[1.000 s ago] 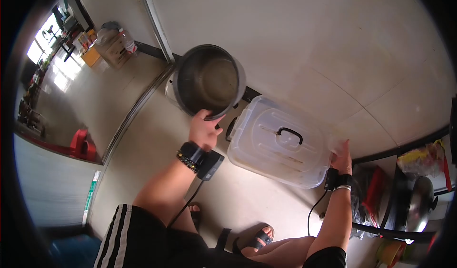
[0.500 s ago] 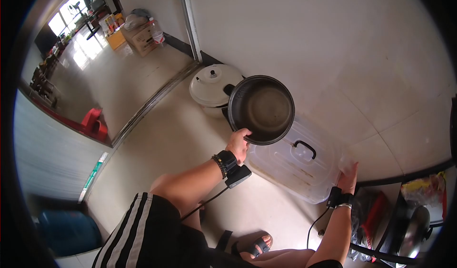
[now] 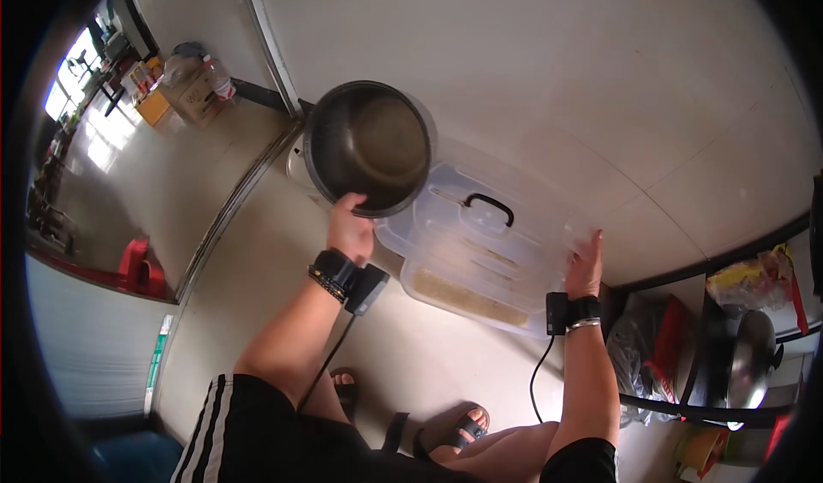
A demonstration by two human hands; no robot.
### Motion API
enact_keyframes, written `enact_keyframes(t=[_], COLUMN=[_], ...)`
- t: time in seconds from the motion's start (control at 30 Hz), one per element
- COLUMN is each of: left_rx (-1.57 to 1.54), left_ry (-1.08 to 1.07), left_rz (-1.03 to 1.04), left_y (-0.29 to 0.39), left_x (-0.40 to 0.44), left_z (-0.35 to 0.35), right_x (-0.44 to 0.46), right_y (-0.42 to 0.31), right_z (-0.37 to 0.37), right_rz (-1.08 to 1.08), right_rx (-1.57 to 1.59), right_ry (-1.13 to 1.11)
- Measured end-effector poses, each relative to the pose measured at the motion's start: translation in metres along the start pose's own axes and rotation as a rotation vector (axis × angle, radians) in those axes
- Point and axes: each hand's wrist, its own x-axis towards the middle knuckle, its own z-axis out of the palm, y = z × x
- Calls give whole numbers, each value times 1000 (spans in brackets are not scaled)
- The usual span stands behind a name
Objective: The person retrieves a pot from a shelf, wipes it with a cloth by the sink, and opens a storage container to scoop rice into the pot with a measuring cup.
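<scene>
My left hand (image 3: 351,230) grips the near rim of a dark, round inner cooking pot (image 3: 330,153), its open mouth tilted toward me and its inside bare. Against the wall is a clear plastic storage box (image 3: 394,236) with a see-through lid (image 3: 446,213) that has a black handle (image 3: 491,202). My right hand (image 3: 585,264) holds the lid's right end, thumb up. The lid looks raised and out of line with the box. Tan grains (image 3: 463,299) show along the box's near side. A white cooker (image 3: 297,164) is mostly hidden behind the pot.
A low shelf at right holds a metal lid or pan (image 3: 753,359), plastic bags (image 3: 633,350) and a red item (image 3: 667,342). A floor track (image 3: 230,204) runs at left, with a red object (image 3: 141,269) and a cardboard box (image 3: 193,97) beyond it.
The lid has lifted at my right hand and come out of line with the box, showing the grains. The pot has shifted left over the cooker. The whole view has also shifted.
</scene>
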Motion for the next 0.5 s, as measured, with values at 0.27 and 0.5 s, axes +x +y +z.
enact_keyframes(t=[0.27,0.5], left_rx=[30,88], left_ry=[22,121], left_rz=[189,220], left_y=[42,63], left_x=[10,26], left_z=[-18,-48], right_x=[0,-2], right_y=[41,71], right_z=[54,92], right_rz=[24,51], right_rx=[63,88], right_ry=[-124,-190])
